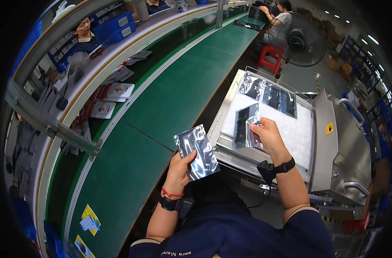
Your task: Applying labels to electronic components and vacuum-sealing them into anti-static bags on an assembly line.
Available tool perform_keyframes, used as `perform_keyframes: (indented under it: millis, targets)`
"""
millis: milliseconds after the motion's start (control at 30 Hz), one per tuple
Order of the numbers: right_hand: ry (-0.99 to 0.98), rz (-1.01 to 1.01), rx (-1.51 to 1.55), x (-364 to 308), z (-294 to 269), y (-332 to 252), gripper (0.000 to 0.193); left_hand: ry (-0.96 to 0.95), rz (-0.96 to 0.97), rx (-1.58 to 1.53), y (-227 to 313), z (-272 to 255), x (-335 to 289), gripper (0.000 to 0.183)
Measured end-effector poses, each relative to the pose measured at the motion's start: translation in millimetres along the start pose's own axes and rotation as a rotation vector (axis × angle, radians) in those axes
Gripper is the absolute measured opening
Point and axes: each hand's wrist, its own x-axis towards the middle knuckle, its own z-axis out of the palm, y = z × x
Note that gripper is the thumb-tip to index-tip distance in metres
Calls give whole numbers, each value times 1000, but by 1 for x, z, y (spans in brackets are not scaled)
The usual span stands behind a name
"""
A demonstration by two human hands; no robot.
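My left hand [180,170] is closed around shiny plastic pouches [198,148], its thumb pressed on top; they look like a small stack, but I cannot count them. They are held at the near edge of the green bench. Between thumb and fingers, my right hand [269,134] pinches a clear plastic pouch [245,124] with something dark in it. This pouch hangs over the near left part of a white pad [286,142] on a steel machine. Several similar pouches [271,96] lie in a row along the pad's far edge.
The machine's steel lid [344,146] stands raised on the right. A long green bench [170,103] runs along my left, with printed packages [103,107] beneath a shelf. Beyond the machine are a fan [297,41], a red stool [270,59] and a co-worker [283,19].
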Motion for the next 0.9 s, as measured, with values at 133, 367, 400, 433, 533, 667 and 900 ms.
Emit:
perform_keyframes:
  millis: [133,367,400,433,533,667,900]
  targets:
    - [49,32,68,10,5,14,5,-33,5,-20,3,4,-5,26]
    - [114,178,23,8,-10,44,6,-53,-25,9,7,7,-3,35]
    - [127,152,-19,9,-12,46,8,-53,-20,16,7,10,-3,35]
    - [140,123,-60,10,-12,45,12,-55,-13,24,8,13,-2,34]
    - [135,136,-244,6,-11,40,15,-72,-30,30,6,16,2,34]
    - [166,141,-276,4,-10,39,17,-94,-49,33,3,19,5,33]
    - [186,112,-220,5,-8,38,16,-67,-44,60,-1,20,6,31]
